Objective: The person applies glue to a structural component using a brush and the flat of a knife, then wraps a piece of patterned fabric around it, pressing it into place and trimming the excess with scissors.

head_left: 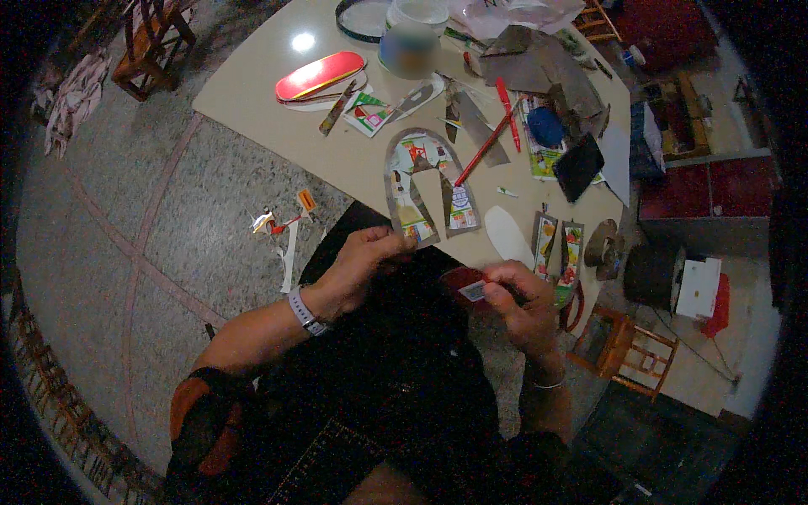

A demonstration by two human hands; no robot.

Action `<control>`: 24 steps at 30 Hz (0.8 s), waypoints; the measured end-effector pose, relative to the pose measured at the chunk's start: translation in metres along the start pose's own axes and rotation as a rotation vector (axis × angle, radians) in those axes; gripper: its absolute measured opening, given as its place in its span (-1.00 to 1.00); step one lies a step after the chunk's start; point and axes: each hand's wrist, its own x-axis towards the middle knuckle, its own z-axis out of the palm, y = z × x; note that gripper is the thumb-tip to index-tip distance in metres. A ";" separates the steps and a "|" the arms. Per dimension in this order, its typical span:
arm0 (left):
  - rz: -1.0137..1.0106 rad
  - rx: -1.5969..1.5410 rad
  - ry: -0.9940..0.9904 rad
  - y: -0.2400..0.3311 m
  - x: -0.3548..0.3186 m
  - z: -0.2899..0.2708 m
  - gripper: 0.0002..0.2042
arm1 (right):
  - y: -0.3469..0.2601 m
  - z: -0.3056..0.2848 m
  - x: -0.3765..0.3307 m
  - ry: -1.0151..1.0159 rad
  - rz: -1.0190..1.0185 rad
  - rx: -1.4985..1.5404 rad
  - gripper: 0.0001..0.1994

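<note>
At the pale table (252, 94), right grip (526, 307) clamped on a rounded, dark-red, white-patched piece (458, 279), left grip (360, 263) unclear

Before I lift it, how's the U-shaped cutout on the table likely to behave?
Probably light and bendy: the U-shaped cutout looks thin and flat, like paper or card. The two legs may flop or twist separately, since nothing visible joins them at the open end. The thin red stick seems to touch its right side, so that could shift too.
</note>
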 end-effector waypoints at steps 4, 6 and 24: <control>0.080 -0.019 0.040 -0.004 0.000 0.002 -0.72 | -0.011 -0.004 0.019 -0.161 -0.195 -0.023 -0.91; 0.108 -0.004 0.086 -0.001 -0.009 -0.001 -0.75 | -0.014 -0.004 0.024 -0.167 -0.224 -0.044 -0.91; 0.088 0.198 0.133 0.010 -0.041 -0.018 -0.71 | -0.015 -0.017 0.119 -0.392 -0.294 -0.418 -0.89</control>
